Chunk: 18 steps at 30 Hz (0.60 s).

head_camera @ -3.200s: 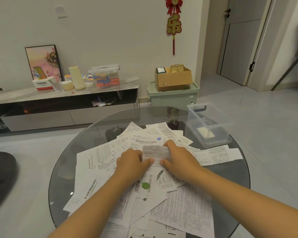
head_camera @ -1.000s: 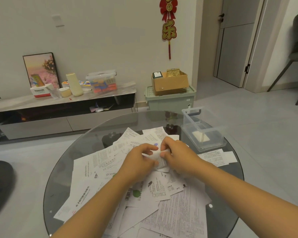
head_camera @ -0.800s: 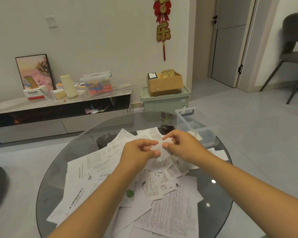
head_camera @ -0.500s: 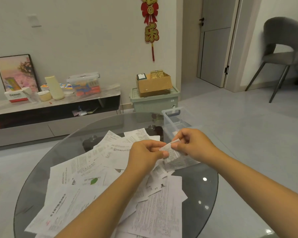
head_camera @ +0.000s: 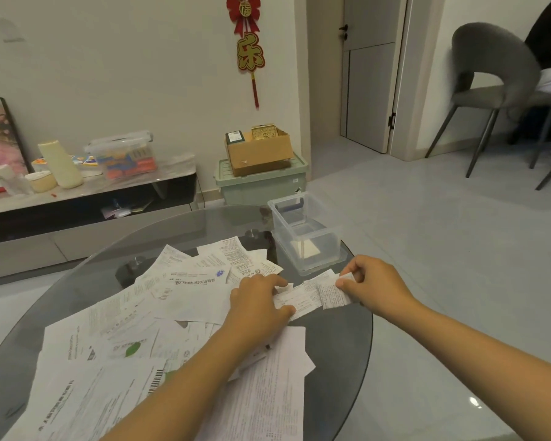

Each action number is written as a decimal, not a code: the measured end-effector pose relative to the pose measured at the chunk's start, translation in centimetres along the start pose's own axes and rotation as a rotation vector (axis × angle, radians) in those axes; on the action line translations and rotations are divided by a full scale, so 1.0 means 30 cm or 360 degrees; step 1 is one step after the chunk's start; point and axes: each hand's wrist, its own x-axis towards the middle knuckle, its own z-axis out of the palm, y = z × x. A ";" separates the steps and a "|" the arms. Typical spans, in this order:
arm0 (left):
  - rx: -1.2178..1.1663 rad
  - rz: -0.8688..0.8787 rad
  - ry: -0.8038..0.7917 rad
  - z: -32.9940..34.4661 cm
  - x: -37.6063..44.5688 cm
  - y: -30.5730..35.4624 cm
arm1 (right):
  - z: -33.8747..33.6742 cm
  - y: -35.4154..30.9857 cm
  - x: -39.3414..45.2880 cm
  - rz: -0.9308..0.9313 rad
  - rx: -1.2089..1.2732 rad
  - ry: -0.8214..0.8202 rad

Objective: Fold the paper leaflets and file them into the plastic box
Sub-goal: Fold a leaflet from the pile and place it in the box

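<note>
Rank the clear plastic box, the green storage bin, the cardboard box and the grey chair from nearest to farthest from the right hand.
From the right hand:
1. Clear plastic box, just beyond it on the table.
2. Green storage bin, on the floor behind the table.
3. Cardboard box, atop the bin.
4. Grey chair, far right.

Left hand [head_camera: 258, 305]: bare, no glove, ring or watch visible.
Right hand [head_camera: 374, 284]: bare, likewise unadorned.
Forearms: both uncovered to the frame edge; no sleeve in view.
Wrists: no band or strap.
</note>
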 end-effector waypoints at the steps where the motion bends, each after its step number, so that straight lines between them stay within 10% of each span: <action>1: -0.0058 -0.0007 0.0005 -0.001 -0.001 -0.001 | 0.005 0.003 -0.004 -0.0008 -0.0005 0.0011; 18: -0.0672 -0.0088 -0.0026 -0.041 0.006 0.050 | 0.050 -0.040 -0.039 -0.0117 -0.0024 -0.0071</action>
